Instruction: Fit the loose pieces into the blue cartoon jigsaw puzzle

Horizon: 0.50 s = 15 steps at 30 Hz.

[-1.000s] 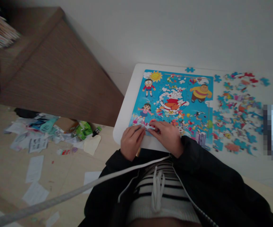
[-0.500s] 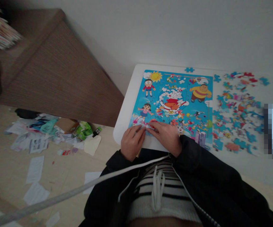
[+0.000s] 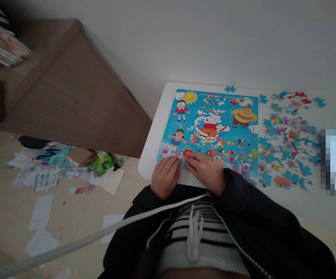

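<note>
Jigsaw board [image 3: 211,128] position?
Centre of frame, lying flat on white table [image 3: 149,166] with rounded corner. Printed card, blue, interlocking cuts.
Hands?
Left hand [image 3: 164,176] open, palm down, fingertips [image 3: 170,159] on the board's lower edge, gripping nothing. Right hand [image 3: 204,172] open too, fingers flat, just beside round red piece [image 3: 187,153].
Loose stuff?
Loose pieces [image 3: 286,139] heaped right of the board, mostly blue. Lone piece [image 3: 230,89] above its top edge.
</note>
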Each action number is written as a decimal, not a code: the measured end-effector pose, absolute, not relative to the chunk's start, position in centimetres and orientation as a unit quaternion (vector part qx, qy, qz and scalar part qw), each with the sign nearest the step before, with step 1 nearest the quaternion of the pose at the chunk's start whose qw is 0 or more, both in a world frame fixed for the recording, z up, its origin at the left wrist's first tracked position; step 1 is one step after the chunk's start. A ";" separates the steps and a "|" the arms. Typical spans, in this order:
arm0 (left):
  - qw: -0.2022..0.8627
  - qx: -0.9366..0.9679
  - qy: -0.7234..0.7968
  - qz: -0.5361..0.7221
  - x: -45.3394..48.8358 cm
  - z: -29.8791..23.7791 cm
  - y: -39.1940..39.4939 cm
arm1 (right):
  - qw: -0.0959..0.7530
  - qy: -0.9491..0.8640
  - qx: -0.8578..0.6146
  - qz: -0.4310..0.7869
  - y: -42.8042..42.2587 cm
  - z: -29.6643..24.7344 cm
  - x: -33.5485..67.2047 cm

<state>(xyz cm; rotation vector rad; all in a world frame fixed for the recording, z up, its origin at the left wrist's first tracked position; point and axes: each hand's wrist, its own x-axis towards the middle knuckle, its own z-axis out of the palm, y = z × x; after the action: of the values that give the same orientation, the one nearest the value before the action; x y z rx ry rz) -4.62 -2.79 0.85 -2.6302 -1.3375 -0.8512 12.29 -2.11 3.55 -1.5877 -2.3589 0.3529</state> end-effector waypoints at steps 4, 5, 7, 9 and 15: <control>0.035 -0.855 -0.426 -0.294 -4.8 0.6 -3.2 | 0.197 -0.795 -0.568 0.079 -2.7 4.1 14.5; 0.036 -0.855 -0.423 -0.298 -4.8 0.6 -3.3 | 0.209 -0.786 -0.578 0.066 -2.9 4.3 15.3; 0.038 -0.858 -0.414 -0.302 -4.6 0.7 -3.4 | 0.223 -0.768 -0.599 0.041 -3.3 4.6 17.0; 0.034 -0.864 -0.403 -0.300 -4.0 0.9 -3.3 | 0.225 -0.754 -0.616 0.024 -3.7 4.9 18.7; 0.015 -0.867 -0.427 -0.256 -1.9 1.5 -1.9 | 0.217 -0.750 -0.625 0.011 -5.2 4.3 22.2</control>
<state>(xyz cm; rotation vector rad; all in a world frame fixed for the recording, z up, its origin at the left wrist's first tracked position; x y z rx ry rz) -1.89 -1.88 1.49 -2.6982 -1.3280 -0.7968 22.16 -5.21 4.35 -1.7321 -2.0771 0.0303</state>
